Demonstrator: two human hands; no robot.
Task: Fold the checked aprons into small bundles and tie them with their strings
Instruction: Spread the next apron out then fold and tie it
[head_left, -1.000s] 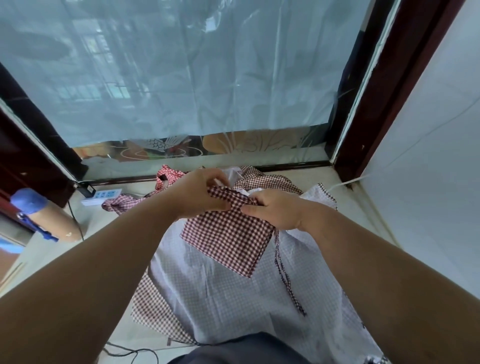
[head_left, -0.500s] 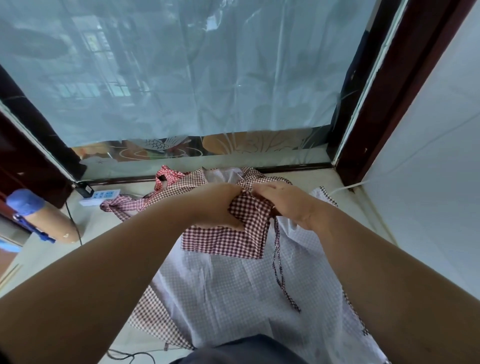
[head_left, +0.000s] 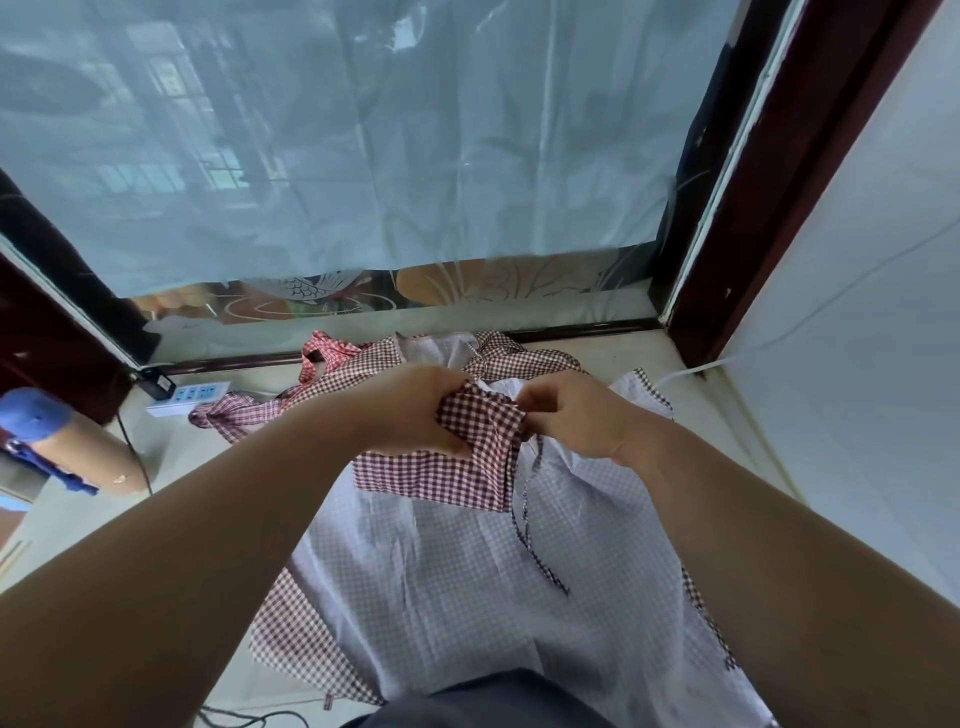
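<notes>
Firmly gripped red-and-white checked cloth apron (head_left: 483, 441) in curled left hand (head_left: 415, 410); pinched its folded edge in right hand (head_left: 576, 415). Judged soft, light, limp; best held at folded corners.

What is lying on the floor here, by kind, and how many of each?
Folded red-checked apron, held up in the hands: 1
Pale checked apron, spread out: 1
Heap of red-checked cloth, number of aprons unclear: 1
Power strip: 1
Cardboard roll: 1
Total: 5
</notes>
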